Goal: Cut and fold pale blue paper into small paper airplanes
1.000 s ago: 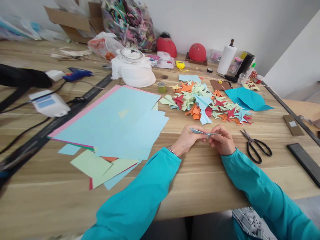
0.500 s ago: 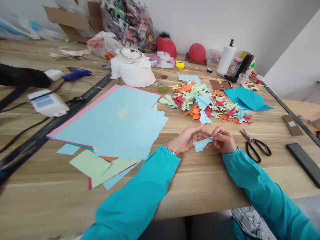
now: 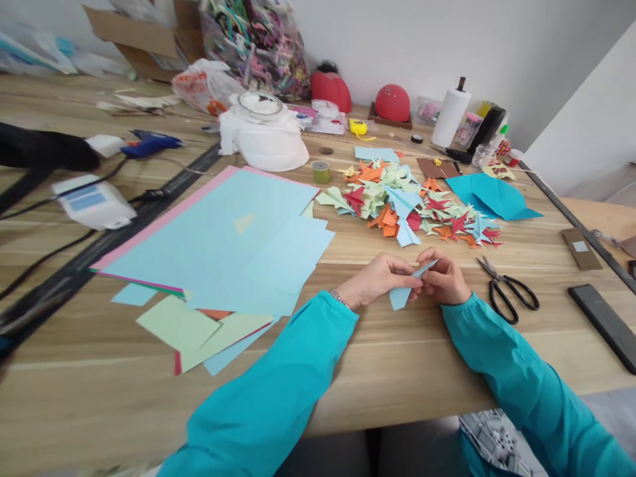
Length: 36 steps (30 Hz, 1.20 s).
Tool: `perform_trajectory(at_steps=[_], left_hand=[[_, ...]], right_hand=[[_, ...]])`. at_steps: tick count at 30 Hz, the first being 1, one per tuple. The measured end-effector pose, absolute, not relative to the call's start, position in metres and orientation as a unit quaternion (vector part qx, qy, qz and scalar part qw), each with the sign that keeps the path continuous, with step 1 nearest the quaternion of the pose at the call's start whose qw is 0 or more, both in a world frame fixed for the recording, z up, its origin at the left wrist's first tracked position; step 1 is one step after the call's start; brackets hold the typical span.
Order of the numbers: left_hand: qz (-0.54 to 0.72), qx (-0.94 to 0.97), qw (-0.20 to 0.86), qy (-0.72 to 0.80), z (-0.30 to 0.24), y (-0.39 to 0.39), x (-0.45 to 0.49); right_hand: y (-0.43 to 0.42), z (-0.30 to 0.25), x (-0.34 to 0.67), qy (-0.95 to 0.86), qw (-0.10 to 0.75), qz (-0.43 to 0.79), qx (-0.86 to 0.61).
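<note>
Left hand (image 3: 378, 279) and right hand (image 3: 446, 278), mine, both pinching a small folded light-blue paper piece (image 3: 400, 296), held tilted between them over the pale wooden table (image 3: 397, 377). Beyond my fingers: heap of multicoloured folded-paper shapes (image 3: 392, 193). Black-handled metal scissors (image 3: 497, 277) lie near my right wrist, blades pointing away.

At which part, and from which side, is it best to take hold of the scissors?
Probably by the black handle loops, from the near side: the scissors lie flat, with loops toward the person and blades pointing away; the right hand is nearest.
</note>
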<state>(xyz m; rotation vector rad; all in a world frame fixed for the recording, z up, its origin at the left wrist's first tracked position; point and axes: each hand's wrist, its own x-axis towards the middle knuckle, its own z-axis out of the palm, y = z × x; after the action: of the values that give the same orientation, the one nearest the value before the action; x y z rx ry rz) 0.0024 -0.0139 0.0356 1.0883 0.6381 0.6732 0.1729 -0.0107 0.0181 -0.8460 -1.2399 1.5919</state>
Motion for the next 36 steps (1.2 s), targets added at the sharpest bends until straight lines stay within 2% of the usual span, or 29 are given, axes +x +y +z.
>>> perform_trajectory(at_steps=[8,26,36], left_hand=[[0.35,0.534,0.695,0.332,0.0395,-0.015,0.0039],[0.358,0.521,0.703,0.324,0.0349,-0.0127,0.0044],[0.377,0.614,0.584,0.374,0.0303,-0.0132,0.0074]], right_hand=[[-0.0066,0.0184,0.1728,-0.491,0.472,0.64,-0.356],[-0.0085,0.0153,0.1726,-0.512,0.518,0.586,-0.356],[-0.0108,0.0209,0.1672,-0.551,0.495,0.557,-0.374]])
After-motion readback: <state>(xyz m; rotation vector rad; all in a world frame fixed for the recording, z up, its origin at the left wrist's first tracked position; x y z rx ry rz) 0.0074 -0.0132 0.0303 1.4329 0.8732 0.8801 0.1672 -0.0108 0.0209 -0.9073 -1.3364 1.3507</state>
